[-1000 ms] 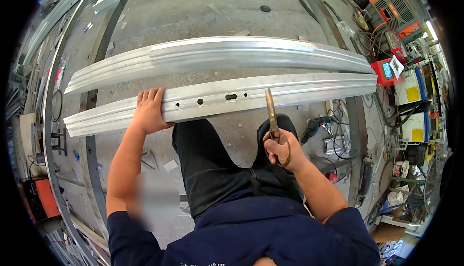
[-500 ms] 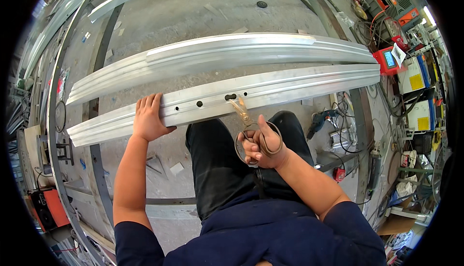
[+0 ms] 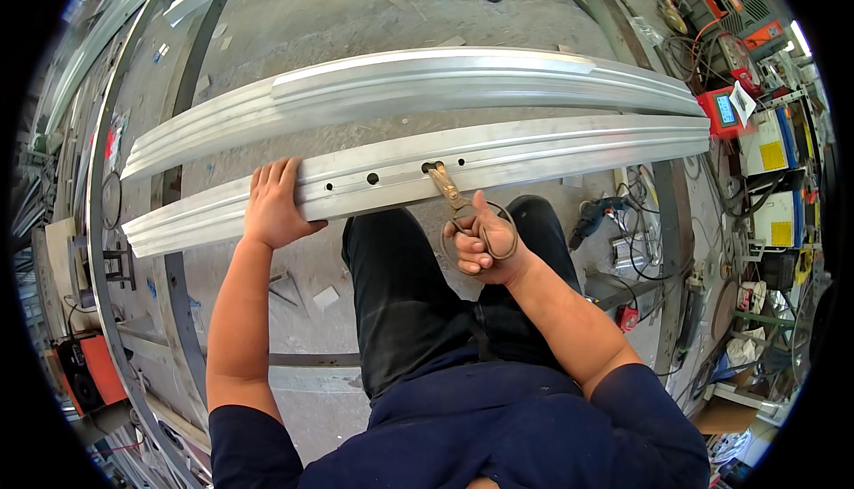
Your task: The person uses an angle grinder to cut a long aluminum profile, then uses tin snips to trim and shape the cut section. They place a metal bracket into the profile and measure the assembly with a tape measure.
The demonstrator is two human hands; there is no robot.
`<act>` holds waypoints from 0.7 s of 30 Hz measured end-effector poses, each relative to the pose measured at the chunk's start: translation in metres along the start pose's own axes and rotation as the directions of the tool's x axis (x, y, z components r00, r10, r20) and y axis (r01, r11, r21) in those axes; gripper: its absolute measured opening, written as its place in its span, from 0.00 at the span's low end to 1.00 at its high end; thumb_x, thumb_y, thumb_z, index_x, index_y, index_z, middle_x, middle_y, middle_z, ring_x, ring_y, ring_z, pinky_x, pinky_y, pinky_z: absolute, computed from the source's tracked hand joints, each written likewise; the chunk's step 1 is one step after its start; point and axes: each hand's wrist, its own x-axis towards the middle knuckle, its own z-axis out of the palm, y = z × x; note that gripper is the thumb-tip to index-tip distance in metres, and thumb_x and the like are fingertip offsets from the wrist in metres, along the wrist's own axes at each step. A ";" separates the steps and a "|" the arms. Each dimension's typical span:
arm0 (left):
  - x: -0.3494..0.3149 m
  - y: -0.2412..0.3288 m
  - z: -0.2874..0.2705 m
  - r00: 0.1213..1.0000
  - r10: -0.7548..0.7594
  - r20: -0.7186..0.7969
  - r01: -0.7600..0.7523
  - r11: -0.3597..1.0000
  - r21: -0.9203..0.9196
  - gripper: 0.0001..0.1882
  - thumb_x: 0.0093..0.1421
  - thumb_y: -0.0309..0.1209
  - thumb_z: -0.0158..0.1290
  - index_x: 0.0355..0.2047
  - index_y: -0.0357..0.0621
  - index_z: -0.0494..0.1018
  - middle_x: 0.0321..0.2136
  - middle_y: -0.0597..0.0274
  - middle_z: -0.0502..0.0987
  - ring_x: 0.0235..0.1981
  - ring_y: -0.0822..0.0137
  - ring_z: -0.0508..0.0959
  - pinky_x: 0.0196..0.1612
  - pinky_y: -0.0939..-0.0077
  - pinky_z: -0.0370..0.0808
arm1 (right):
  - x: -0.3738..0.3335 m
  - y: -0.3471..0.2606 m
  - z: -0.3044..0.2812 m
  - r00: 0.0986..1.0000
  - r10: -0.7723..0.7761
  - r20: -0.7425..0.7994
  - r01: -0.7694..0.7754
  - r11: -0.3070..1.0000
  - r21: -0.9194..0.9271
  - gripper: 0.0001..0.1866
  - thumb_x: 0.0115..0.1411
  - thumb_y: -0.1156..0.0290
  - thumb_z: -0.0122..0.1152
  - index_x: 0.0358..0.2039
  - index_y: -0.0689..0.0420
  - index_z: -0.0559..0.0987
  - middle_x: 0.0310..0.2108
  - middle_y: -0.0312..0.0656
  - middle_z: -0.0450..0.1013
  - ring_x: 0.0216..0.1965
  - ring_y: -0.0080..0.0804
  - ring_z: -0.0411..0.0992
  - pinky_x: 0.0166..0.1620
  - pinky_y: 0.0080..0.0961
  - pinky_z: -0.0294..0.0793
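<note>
A long silver aluminium profile (image 3: pixel 543 152) lies across in front of me, with a row of dark holes near its middle. My left hand (image 3: pixel 274 209) lies over it left of the holes, fingers reaching its far edge and thumb along its near edge. Closed through the loop handles of a pair of scissors (image 3: pixel 452 194), my right hand (image 3: pixel 488 242) holds them with the worn blades pointing away from me. The blade tips are at the double-lobed hole (image 3: pixel 427 167); how deep they reach inside is hidden.
Beyond it lies a second aluminium profile (image 3: pixel 391 89). Dark metal beams (image 3: pixel 182 311) support both. A power drill (image 3: pixel 594 219) with cables lies at the right, near a red device with a screen (image 3: pixel 725 110). An orange-and-grey machine (image 3: pixel 737 0) stands far right.
The scissors' blades have moved slightly away from me, their tips now at the double-lobed hole. My left hand keeps its place on the profile. The view has shifted slightly.
</note>
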 end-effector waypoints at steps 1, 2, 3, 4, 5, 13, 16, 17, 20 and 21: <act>0.001 0.001 0.000 1.000 0.001 0.001 -0.001 1.000 -0.001 0.55 0.33 0.44 0.76 0.63 0.43 0.65 0.59 0.53 0.71 0.63 0.49 0.67 0.71 0.53 0.60 | 0.000 -0.001 -0.009 1.000 0.002 0.027 -0.002 1.000 0.002 0.45 0.64 0.25 0.45 0.41 0.64 0.77 0.14 0.26 0.58 0.09 0.19 0.57 0.21 0.21 0.65; 0.001 0.001 0.000 1.000 0.000 0.004 0.000 1.000 0.001 0.55 0.33 0.44 0.76 0.63 0.43 0.65 0.59 0.53 0.70 0.63 0.49 0.67 0.71 0.53 0.60 | 0.000 -0.002 -0.017 0.998 0.012 0.064 -0.012 1.000 -0.002 0.45 0.64 0.25 0.45 0.40 0.64 0.77 0.13 0.26 0.57 0.09 0.18 0.57 0.20 0.21 0.65; 0.001 0.001 0.000 1.000 -0.001 0.006 0.001 1.000 0.001 0.55 0.33 0.44 0.76 0.63 0.43 0.65 0.59 0.53 0.70 0.63 0.49 0.67 0.71 0.53 0.60 | 0.002 -0.006 -0.023 0.995 0.022 0.099 -0.022 1.000 -0.006 0.44 0.64 0.25 0.45 0.39 0.63 0.77 0.13 0.25 0.57 0.09 0.18 0.57 0.20 0.21 0.65; 0.001 0.001 0.000 1.000 -0.003 0.008 0.003 1.000 0.001 0.55 0.33 0.44 0.76 0.63 0.43 0.65 0.60 0.53 0.70 0.63 0.49 0.67 0.71 0.53 0.60 | 0.002 -0.009 -0.029 0.990 0.032 0.134 -0.031 0.999 -0.011 0.44 0.65 0.26 0.45 0.38 0.63 0.77 0.12 0.25 0.56 0.08 0.17 0.57 0.19 0.21 0.65; 0.002 0.001 -0.001 1.000 -0.002 0.008 0.002 1.000 0.002 0.55 0.34 0.44 0.76 0.63 0.43 0.65 0.60 0.53 0.70 0.63 0.48 0.67 0.71 0.53 0.60 | 0.002 -0.013 -0.032 0.987 0.039 0.158 -0.033 0.999 -0.041 0.42 0.66 0.27 0.44 0.36 0.62 0.78 0.12 0.25 0.56 0.08 0.17 0.57 0.19 0.21 0.65; 0.003 0.002 0.000 1.000 0.003 0.020 -0.003 1.000 0.018 0.55 0.33 0.44 0.76 0.63 0.42 0.65 0.59 0.52 0.71 0.63 0.48 0.67 0.71 0.53 0.60 | -0.002 -0.034 -0.028 0.983 0.108 0.151 -0.064 0.960 -0.273 0.39 0.70 0.32 0.44 0.36 0.64 0.76 0.12 0.26 0.56 0.09 0.16 0.56 0.18 0.21 0.65; 0.004 0.001 -0.001 1.000 -0.010 0.024 0.010 1.000 0.020 0.55 0.33 0.44 0.76 0.63 0.42 0.65 0.60 0.52 0.71 0.64 0.48 0.67 0.71 0.53 0.60 | -0.002 -0.054 -0.030 0.974 0.175 0.142 -0.120 0.937 -0.328 0.39 0.70 0.33 0.46 0.35 0.64 0.76 0.12 0.26 0.56 0.09 0.17 0.53 0.17 0.20 0.62; 0.004 0.001 -0.001 1.000 -0.010 0.027 0.010 1.000 0.019 0.55 0.33 0.44 0.76 0.63 0.42 0.66 0.60 0.52 0.71 0.64 0.48 0.67 0.71 0.53 0.60 | -0.001 -0.063 -0.036 0.967 0.201 0.157 -0.137 0.929 -0.344 0.39 0.70 0.33 0.46 0.35 0.65 0.76 0.12 0.26 0.55 0.09 0.17 0.53 0.17 0.20 0.61; 0.003 0.003 -0.003 1.000 -0.009 0.025 0.009 1.000 0.016 0.55 0.33 0.44 0.76 0.62 0.42 0.66 0.59 0.52 0.71 0.64 0.48 0.67 0.71 0.53 0.60 | 0.001 -0.075 -0.043 0.959 0.240 0.151 -0.162 0.900 -0.404 0.40 0.70 0.33 0.46 0.35 0.66 0.76 0.11 0.26 0.55 0.08 0.16 0.53 0.15 0.19 0.59; 0.003 0.003 -0.003 1.000 -0.008 0.029 0.007 1.000 0.013 0.55 0.33 0.44 0.76 0.62 0.42 0.65 0.59 0.52 0.71 0.64 0.48 0.67 0.71 0.53 0.60 | 0.001 -0.079 -0.044 0.955 0.255 0.153 -0.173 0.895 -0.411 0.40 0.70 0.33 0.46 0.35 0.66 0.76 0.11 0.26 0.55 0.08 0.16 0.53 0.15 0.19 0.59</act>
